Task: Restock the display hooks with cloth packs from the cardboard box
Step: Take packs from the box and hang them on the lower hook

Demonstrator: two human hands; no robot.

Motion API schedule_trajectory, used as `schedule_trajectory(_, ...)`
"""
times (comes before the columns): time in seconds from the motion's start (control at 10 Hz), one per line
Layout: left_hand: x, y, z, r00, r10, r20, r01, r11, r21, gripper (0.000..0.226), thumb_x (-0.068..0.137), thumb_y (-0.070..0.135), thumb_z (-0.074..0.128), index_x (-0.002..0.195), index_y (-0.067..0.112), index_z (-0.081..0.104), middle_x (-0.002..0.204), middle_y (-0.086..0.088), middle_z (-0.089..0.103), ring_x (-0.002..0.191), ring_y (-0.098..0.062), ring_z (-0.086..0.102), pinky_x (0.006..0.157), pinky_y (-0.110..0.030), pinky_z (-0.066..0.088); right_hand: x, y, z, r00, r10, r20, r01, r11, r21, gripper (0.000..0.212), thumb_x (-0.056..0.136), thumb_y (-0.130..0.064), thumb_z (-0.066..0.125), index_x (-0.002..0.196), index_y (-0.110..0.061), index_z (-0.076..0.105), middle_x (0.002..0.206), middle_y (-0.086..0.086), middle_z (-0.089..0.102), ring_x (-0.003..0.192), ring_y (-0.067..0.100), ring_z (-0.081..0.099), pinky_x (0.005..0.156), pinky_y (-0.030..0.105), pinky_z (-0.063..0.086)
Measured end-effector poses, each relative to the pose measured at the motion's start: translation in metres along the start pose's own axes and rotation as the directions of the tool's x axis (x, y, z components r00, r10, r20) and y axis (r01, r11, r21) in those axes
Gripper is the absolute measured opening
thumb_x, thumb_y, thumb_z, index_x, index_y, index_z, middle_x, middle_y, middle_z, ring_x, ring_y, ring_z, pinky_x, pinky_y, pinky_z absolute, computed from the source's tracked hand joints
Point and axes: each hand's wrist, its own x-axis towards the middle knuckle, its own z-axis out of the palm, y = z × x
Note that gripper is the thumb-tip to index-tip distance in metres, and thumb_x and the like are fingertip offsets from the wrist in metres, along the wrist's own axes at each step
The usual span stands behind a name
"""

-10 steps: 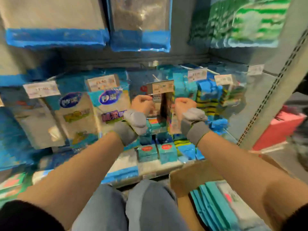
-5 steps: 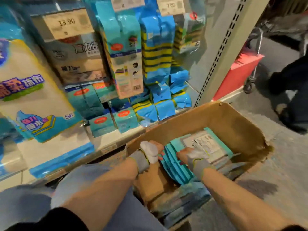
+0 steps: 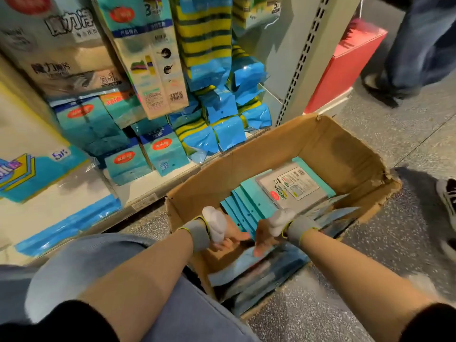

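An open cardboard box (image 3: 345, 144) sits on the floor in front of me, holding a fanned row of teal cloth packs (image 3: 249, 206) with a grey-faced pack (image 3: 296, 186) on top. Both hands are down inside the box at the near end of the row. My left hand (image 3: 229, 234) has its fingers spread against the packs' near edges. My right hand (image 3: 265, 239) touches the same edges beside it, fingers apart. Neither hand clearly grips a pack. Hanging packs (image 3: 148, 58) fill the display above the shelf.
Blue and yellow striped sponge packs (image 3: 204, 45) hang and pile on the shelf to the right. A perforated shelf upright (image 3: 303, 60) stands behind the box. A red cart (image 3: 345, 65) and another person's legs (image 3: 414, 45) are at the right; a shoe (image 3: 446, 196) is near the box.
I have turned from the hooks down to the box. Both hands dropped from the hook into the box and now rest at the near ends of the teal packs.
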Motion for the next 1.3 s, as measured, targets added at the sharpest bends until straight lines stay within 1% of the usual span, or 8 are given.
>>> schedule_trajectory(0.1,-0.004,-0.009,0.000,0.999,0.012,-0.043,-0.003,0.978,0.206,0.044,0.088,0.034,0.062,0.124,0.010,0.055,0.127,-0.004,0.060,0.111,-0.021,0.055,0.091,-0.028,0.039,-0.011,-0.016,-0.001,0.973,-0.040,-0.226,0.051,0.998,0.040,0.040,0.091,-0.037,0.058,0.118,-0.009,0.063,0.125,0.010,0.061,0.120,0.027,0.055,0.097,0.035,0.043)
schedule_trajectory(0.3,0.007,-0.024,-0.024,0.881,0.154,-0.448,-0.083,0.981,0.174,0.007,0.091,0.011,0.057,0.089,0.013,0.051,0.064,0.002,0.041,0.081,-0.018,0.044,0.070,-0.024,0.034,-0.010,-0.012,0.007,0.726,-0.100,-0.680,0.311,0.930,0.195,0.031,0.074,-0.035,0.077,0.090,-0.019,0.057,0.107,0.008,0.060,0.105,0.024,0.053,0.091,0.029,0.038)
schedule_trajectory(0.4,0.003,-0.033,-0.036,0.904,0.147,-0.401,-0.220,0.965,-0.144,0.039,0.053,0.001,0.074,0.025,0.019,0.053,0.030,0.008,0.044,0.032,-0.006,0.042,0.037,-0.012,0.034,-0.030,-0.004,0.002,0.892,-0.142,-0.429,0.270,0.929,0.254,0.014,0.078,-0.028,0.075,0.076,-0.021,0.063,0.089,0.001,0.063,0.096,0.021,0.058,0.091,0.031,0.042)
schedule_trajectory(0.6,-0.010,-0.031,-0.025,0.910,0.181,-0.373,-0.290,0.921,-0.259,0.018,0.056,0.002,0.064,0.046,0.008,0.050,0.061,-0.001,0.053,0.074,-0.021,0.044,0.062,-0.031,0.033,-0.034,0.009,0.027,0.985,-0.054,0.163,0.076,0.988,-0.133,0.050,0.086,-0.029,0.067,0.132,-0.016,0.053,0.142,0.001,0.047,0.129,0.019,0.042,0.100,0.023,0.032)
schedule_trajectory(0.7,-0.005,-0.032,-0.023,0.895,0.189,-0.405,-0.260,0.957,-0.128,0.025,0.084,0.005,0.065,0.069,0.009,0.045,0.066,0.000,0.039,0.065,-0.017,0.037,0.061,-0.027,0.032,-0.029,0.010,0.032,0.995,-0.097,0.002,0.097,0.994,-0.057,0.029,0.089,-0.021,0.064,0.114,-0.008,0.066,0.118,0.010,0.064,0.088,0.017,0.059,0.071,0.002,0.040)
schedule_trajectory(0.9,-0.021,-0.026,-0.023,0.848,0.165,-0.504,-0.151,0.986,0.070,0.016,0.091,0.022,0.058,0.082,0.010,0.062,0.083,-0.007,0.057,0.075,-0.020,0.052,0.069,-0.027,0.043,-0.028,-0.001,0.021,0.888,-0.164,-0.430,0.180,0.984,-0.004,0.029,0.098,-0.007,0.042,0.081,0.007,0.061,0.078,0.014,0.067,0.067,0.014,0.069,0.085,0.040,0.047)
schedule_trajectory(1.0,-0.048,-0.016,-0.027,0.797,0.166,-0.580,-0.121,0.986,0.116,0.018,0.091,0.024,0.056,0.095,0.013,0.070,0.099,-0.007,0.065,0.092,-0.024,0.061,0.084,-0.036,0.050,-0.047,-0.010,-0.001,0.900,-0.111,-0.421,0.145,0.988,0.050,0.020,0.094,-0.031,0.050,0.089,-0.020,0.066,0.091,0.001,0.064,0.087,0.016,0.061,0.092,0.036,0.045)
schedule_trajectory(1.3,-0.196,0.024,-0.095,0.403,0.332,-0.853,-0.324,0.923,0.206,0.015,0.090,0.014,0.057,0.098,0.018,0.068,0.095,-0.009,0.063,0.089,-0.025,0.056,0.081,-0.034,0.045,-0.133,-0.081,-0.096,0.651,-0.256,-0.714,0.366,0.931,0.000,0.014,0.090,-0.025,0.058,0.087,-0.013,0.064,0.076,0.001,0.052,0.080,0.019,0.050,0.067,0.025,0.034)
